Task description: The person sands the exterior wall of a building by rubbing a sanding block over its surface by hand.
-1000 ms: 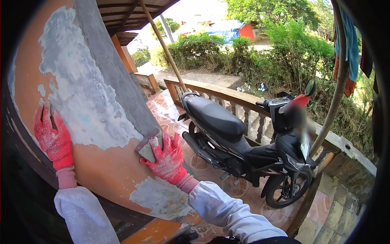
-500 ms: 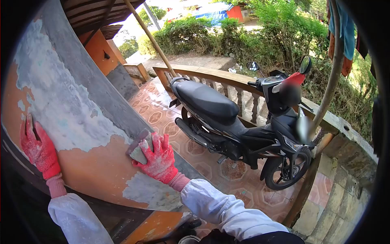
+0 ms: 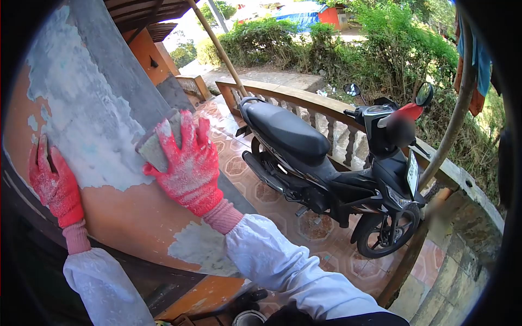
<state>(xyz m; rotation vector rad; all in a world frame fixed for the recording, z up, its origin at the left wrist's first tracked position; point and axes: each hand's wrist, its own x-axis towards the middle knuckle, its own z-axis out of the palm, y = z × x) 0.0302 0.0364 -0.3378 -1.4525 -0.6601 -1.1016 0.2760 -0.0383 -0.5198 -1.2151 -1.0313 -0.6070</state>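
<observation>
My right hand (image 3: 191, 165), in a dusty red work glove, is closed round a grey sanding block (image 3: 154, 149). The block lies against the wall (image 3: 122, 220), near the edge between a pale patch and a grey band. My left hand (image 3: 56, 182), in a matching glove, rests flat on the wall at the left with its fingers stretched upward. Orange paint shows between the hands, with worn whitish patches above and lower right. My fingers hide part of the block.
A black motorbike (image 3: 293, 136) stands on the tiled floor (image 3: 318, 225) to the right. Behind it runs a low balustrade (image 3: 283, 98). A wooden pole (image 3: 220, 49) rises near the rear of the motorbike. Stone steps (image 3: 435, 277) are at lower right, and a bucket (image 3: 250, 318) sits at the bottom.
My right hand has moved up and left along the wall with the sanding block. My left hand stays at the same spot on the wall. The whole view has shifted slightly.
</observation>
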